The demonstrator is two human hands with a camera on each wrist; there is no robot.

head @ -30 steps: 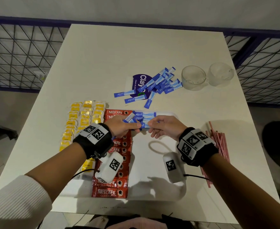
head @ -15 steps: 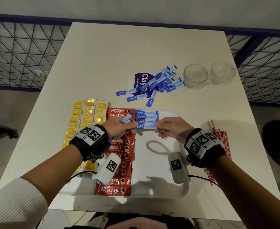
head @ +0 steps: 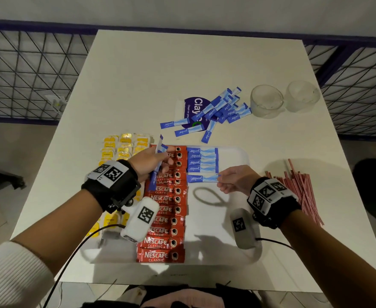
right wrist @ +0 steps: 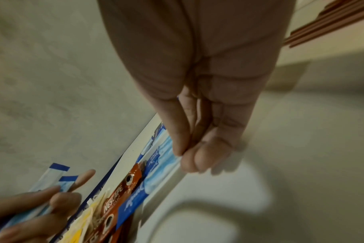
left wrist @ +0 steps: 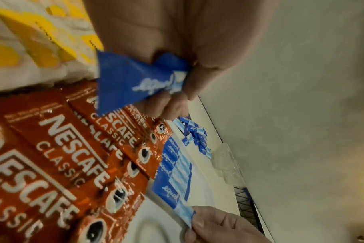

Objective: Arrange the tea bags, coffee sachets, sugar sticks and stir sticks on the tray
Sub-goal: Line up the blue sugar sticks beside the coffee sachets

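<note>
On the white tray (head: 233, 221) lie yellow tea bags (head: 125, 144), a column of red Nescafe sachets (head: 163, 210) and a row of blue sugar sticks (head: 202, 160). My right hand (head: 238, 180) pinches the right end of the lowest sugar stick (head: 201, 178) (right wrist: 162, 166), which lies just below that row. My left hand (head: 151, 163) holds a few more sugar sticks (left wrist: 135, 78) above the sachets, their ends sticking out both ways. More loose sugar sticks (head: 216, 112) lie in a heap beyond the tray. Red stir sticks (head: 300, 192) lie on the table to the right.
Two glass cups (head: 268, 101) stand at the back right of the white table (head: 182, 70). A purple-printed paper (head: 192, 107) lies under the loose sugar sticks. A wire-mesh railing (head: 22, 74) runs along both sides of the table.
My right hand has drawn one sugar stick away from the left hand and lowered it beneath the row. My left hand moved left with its remaining sticks.
</note>
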